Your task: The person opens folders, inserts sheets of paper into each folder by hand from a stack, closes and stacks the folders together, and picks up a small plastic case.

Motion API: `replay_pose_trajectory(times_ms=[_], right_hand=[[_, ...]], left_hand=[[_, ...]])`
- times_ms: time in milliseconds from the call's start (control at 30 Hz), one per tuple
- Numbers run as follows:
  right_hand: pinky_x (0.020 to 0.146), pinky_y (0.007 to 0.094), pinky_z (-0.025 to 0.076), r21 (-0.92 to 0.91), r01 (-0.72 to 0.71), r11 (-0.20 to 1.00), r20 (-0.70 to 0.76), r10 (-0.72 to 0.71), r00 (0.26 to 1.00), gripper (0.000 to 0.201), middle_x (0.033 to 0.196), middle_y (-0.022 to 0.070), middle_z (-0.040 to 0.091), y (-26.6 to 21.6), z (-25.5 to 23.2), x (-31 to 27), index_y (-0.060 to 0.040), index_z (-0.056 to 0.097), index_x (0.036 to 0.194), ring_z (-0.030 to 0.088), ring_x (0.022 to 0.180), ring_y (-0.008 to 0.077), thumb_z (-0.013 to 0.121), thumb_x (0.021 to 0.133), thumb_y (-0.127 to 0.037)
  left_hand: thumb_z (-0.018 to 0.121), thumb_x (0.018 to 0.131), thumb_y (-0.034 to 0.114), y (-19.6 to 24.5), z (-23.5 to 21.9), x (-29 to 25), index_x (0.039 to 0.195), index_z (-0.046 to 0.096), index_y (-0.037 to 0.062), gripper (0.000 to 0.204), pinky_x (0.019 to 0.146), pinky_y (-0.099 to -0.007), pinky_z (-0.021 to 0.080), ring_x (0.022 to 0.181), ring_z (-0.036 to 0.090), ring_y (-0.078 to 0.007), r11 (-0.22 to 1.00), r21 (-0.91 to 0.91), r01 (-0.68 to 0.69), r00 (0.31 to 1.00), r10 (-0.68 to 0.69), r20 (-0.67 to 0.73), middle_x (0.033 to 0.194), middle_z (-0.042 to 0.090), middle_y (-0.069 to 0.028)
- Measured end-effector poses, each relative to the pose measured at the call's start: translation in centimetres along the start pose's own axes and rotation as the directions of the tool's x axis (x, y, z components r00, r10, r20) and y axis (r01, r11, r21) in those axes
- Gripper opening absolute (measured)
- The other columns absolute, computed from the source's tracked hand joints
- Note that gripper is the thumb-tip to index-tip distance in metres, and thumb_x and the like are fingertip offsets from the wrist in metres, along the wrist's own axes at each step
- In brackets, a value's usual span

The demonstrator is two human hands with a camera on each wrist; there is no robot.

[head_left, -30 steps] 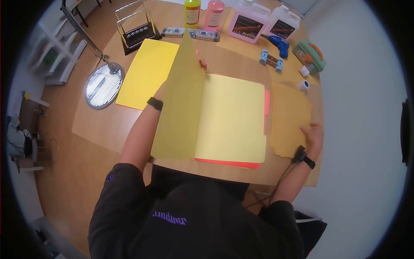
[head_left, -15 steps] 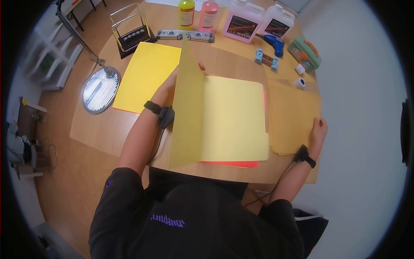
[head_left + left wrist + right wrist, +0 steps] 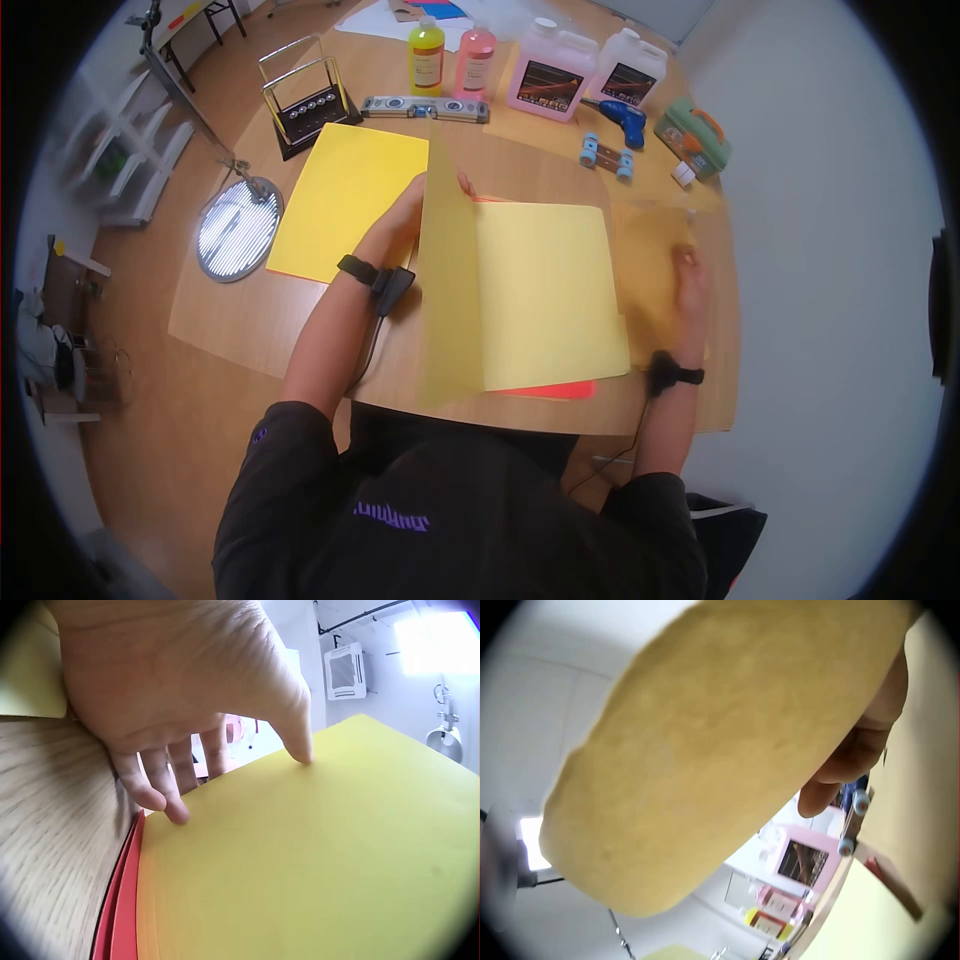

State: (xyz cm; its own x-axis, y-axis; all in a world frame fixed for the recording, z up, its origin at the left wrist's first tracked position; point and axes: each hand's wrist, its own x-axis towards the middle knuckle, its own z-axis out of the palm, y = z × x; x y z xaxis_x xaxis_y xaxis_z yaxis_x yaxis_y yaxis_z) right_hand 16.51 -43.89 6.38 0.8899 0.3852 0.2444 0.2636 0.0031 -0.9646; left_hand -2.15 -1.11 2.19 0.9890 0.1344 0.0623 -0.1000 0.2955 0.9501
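Note:
A pale yellow file folder [image 3: 550, 300] lies in front of me with its cover [image 3: 452, 270] raised upright. My left hand [image 3: 408, 208] is behind that cover, its fingertips showing past the far edge. In the left wrist view the left hand [image 3: 187, 682] has its fingers extended, beside a bright yellow folder stack [image 3: 315, 855] with red layers underneath. My right hand [image 3: 692, 280] is over the tan paper stack [image 3: 640, 260]. It grips a tan paper sheet [image 3: 705, 750], which bends up across the right wrist view with the fingers partly hidden behind it.
A red folder [image 3: 550, 390] peeks out under the yellow one. A Newton's cradle [image 3: 312, 105], a spirit level [image 3: 425, 108], bottles [image 3: 425, 65], pink jugs [image 3: 550, 75], a blue drill [image 3: 625, 120], a small skateboard [image 3: 607, 157] and a green case [image 3: 693, 140] line the back. A lamp [image 3: 238, 228] stands left.
The folder cover has swung more upright, the left hand staying behind it. My right hand has moved from the tan stack's outer edge inward over it, lifting tan paper.

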Motion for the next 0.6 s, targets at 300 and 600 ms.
replay_pose_trajectory(times_ms=[300,600], right_hand=[[0.065,0.0231,0.051,-0.228,-0.191,0.955,0.264,0.249,0.932,0.013,0.086,0.0105,0.074,0.5,8.6,-3.2,-0.0005,0.058,0.108,0.068,0.073,0.0103,0.061,0.100,-0.010],[0.067,0.0260,0.054,-0.093,-0.245,0.965,0.219,0.259,0.941,0.032,0.089,0.0146,0.074,0.7,10.2,-4.4,-0.0018,0.045,0.124,0.071,0.077,0.0144,0.062,0.097,-0.005]], left_hand=[[0.063,0.096,0.028,1.8,1.0,-0.9,0.088,0.052,0.0085,0.024,0.079,-0.0294,0.047,0.087,0.054,-0.0133,0.983,-0.163,0.090,0.995,-0.094,-0.019,0.091,0.053,-0.0025],[0.063,0.096,0.028,3.0,2.5,-2.4,0.103,0.061,0.0038,0.025,0.089,-0.0308,0.050,0.099,0.059,-0.0165,0.997,-0.051,-0.063,0.996,0.060,-0.059,0.103,0.061,-0.0070]])
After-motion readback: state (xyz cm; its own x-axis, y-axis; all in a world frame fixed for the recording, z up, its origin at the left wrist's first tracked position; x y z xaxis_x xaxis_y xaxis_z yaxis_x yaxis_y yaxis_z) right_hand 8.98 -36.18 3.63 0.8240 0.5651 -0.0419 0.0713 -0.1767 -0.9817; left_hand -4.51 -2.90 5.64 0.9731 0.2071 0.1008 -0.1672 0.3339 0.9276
